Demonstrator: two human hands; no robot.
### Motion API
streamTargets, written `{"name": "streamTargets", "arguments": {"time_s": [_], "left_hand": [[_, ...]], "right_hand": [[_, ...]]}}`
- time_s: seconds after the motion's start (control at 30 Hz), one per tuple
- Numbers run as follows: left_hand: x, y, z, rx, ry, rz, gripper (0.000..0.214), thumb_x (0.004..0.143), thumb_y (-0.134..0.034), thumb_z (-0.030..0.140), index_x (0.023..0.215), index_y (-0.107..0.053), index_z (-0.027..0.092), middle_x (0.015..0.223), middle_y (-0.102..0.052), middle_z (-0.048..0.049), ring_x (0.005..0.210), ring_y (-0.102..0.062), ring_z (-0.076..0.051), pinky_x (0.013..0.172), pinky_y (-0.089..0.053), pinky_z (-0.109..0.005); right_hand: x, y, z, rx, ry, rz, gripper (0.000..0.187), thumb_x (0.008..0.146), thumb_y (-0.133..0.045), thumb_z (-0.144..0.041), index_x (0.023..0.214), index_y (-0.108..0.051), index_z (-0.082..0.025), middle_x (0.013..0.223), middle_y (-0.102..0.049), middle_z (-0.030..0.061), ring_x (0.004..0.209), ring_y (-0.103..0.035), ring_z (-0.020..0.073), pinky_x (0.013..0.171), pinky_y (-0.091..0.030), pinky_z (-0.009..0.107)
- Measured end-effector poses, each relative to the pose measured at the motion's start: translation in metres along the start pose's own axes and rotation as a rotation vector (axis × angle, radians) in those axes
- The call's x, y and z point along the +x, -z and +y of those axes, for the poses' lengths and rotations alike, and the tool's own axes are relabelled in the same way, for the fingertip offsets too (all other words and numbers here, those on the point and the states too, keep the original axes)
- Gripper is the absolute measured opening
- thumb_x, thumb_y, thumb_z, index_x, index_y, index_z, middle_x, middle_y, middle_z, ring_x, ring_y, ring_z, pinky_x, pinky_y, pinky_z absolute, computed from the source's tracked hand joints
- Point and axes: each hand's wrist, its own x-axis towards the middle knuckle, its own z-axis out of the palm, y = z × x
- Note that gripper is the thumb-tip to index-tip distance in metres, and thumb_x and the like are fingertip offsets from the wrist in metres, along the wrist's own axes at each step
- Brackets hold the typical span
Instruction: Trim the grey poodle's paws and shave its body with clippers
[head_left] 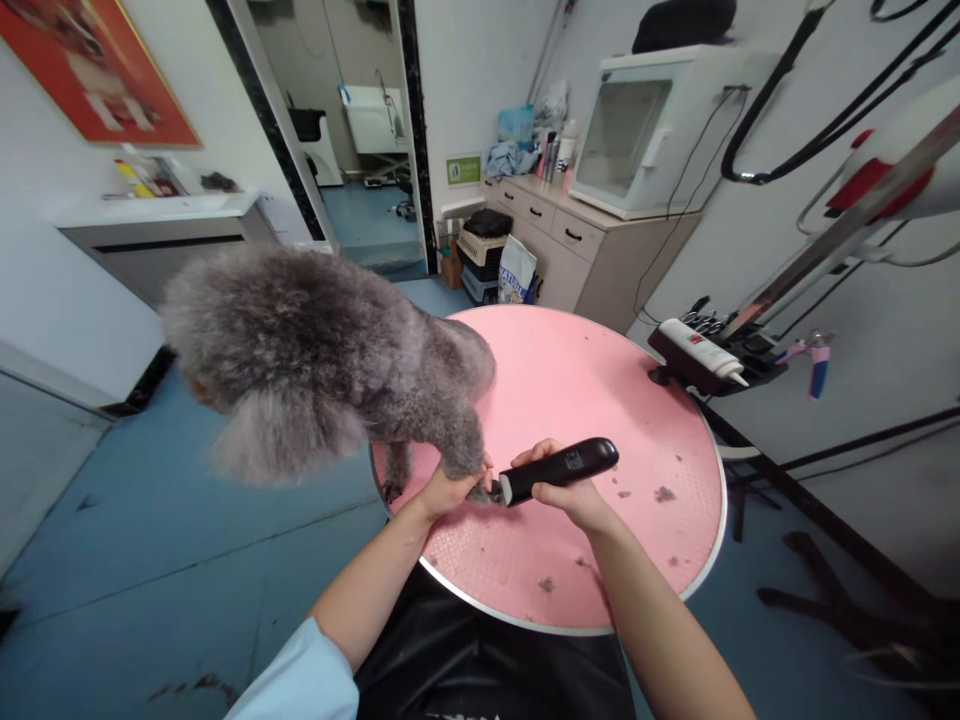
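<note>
A grey, curly-coated dog (360, 350) stands on the round pink grooming table (585, 370), its fluffy head turned to the left. My left hand (448, 490) is closed around the dog's lower leg, close to the paw. In my right hand (570, 495) is a black hair clipper (566, 465), gripped by its body. The clipper's head points left and is right at the paw; whether the blade touches the fur I cannot tell. Small tufts of grey hair (665, 494) lie scattered on the table's right and front parts.
A tool holder (712, 360) with scissors and a white bottle sits at the table's right edge, under a slanted metal pole (847, 225). Black straps hang at upper right. Behind stand a drawer cabinet (600, 245) with a white glass-door box (637, 140), and pet carriers (480, 250).
</note>
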Motion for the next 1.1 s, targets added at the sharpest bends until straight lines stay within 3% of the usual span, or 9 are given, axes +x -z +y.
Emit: {"name": "streamTargets", "arguments": {"time_s": [0.1, 0.23, 0.5, 0.67, 0.77, 0.97, 1.1], "left_hand": [[0.0, 0.0, 0.0, 0.009, 0.006, -0.003, 0.048, 0.078, -0.07, 0.062, 0.075, -0.058, 0.016, 0.059, -0.056, 0.0007, 0.063, -0.059, -0.014, 0.067, -0.048, -0.028], [0.001, -0.001, 0.004, 0.018, 0.028, -0.03, 0.05, 0.077, -0.068, 0.066, 0.076, -0.057, 0.017, 0.055, -0.053, 0.0026, 0.055, -0.052, -0.012, 0.06, -0.044, -0.026], [0.001, -0.002, 0.006, 0.071, 0.017, -0.025, 0.049, 0.079, -0.068, 0.063, 0.074, -0.059, 0.015, 0.063, -0.058, -0.0007, 0.062, -0.055, -0.013, 0.068, -0.047, -0.028], [0.004, -0.001, 0.009, 0.116, -0.081, -0.038, 0.044, 0.083, -0.066, 0.06, 0.083, -0.067, 0.016, 0.088, -0.069, -0.0082, 0.085, -0.063, -0.019, 0.084, -0.05, -0.034], [0.005, 0.0, 0.01, 0.13, -0.125, -0.063, 0.039, 0.087, -0.063, 0.055, 0.088, -0.07, 0.016, 0.093, -0.07, -0.0093, 0.09, -0.064, -0.02, 0.087, -0.05, -0.035], [0.005, 0.001, 0.009, 0.181, -0.067, -0.01, 0.043, 0.082, -0.067, 0.059, 0.087, -0.069, 0.016, 0.092, -0.07, -0.0091, 0.09, -0.064, -0.021, 0.09, -0.05, -0.036], [0.005, 0.0, 0.006, 0.224, 0.018, 0.072, 0.043, 0.076, -0.071, 0.058, 0.082, -0.068, 0.016, 0.086, -0.07, -0.0075, 0.083, -0.063, -0.02, 0.084, -0.052, -0.035]], "right_hand": [[0.0, 0.001, 0.001, 0.042, 0.045, 0.057, 0.042, 0.071, -0.085, -0.039, 0.097, -0.057, -0.025, 0.104, -0.07, 0.0046, 0.096, -0.068, 0.0213, 0.087, -0.053, 0.039], [0.002, -0.001, 0.003, 0.047, -0.004, -0.034, 0.042, 0.069, -0.086, -0.037, 0.098, -0.058, -0.024, 0.107, -0.07, 0.006, 0.099, -0.068, 0.0222, 0.089, -0.053, 0.04], [0.004, 0.003, -0.001, -0.004, -0.06, -0.015, 0.044, 0.063, -0.089, -0.038, 0.091, -0.058, -0.023, 0.097, -0.072, 0.0047, 0.09, -0.069, 0.0218, 0.081, -0.054, 0.038], [0.002, 0.004, 0.0, 0.015, 0.029, 0.216, 0.045, 0.066, -0.087, -0.04, 0.093, -0.055, -0.025, 0.099, -0.075, 0.0049, 0.087, -0.07, 0.0218, 0.079, -0.055, 0.039], [0.001, -0.001, 0.002, -0.001, -0.019, 0.213, 0.044, 0.066, -0.086, -0.036, 0.094, -0.054, -0.025, 0.102, -0.075, 0.0055, 0.087, -0.071, 0.0225, 0.074, -0.057, 0.038], [0.0, -0.013, 0.012, 0.019, 0.061, 0.406, 0.044, 0.069, -0.083, -0.04, 0.097, -0.052, -0.026, 0.1, -0.074, 0.0034, 0.062, -0.064, 0.014, 0.053, -0.05, 0.027], [-0.001, -0.027, 0.017, -0.082, 0.085, 0.43, 0.042, 0.069, -0.085, -0.04, 0.093, -0.054, -0.025, 0.096, -0.072, 0.0035, 0.064, -0.064, 0.0148, 0.059, -0.054, 0.031]]}}
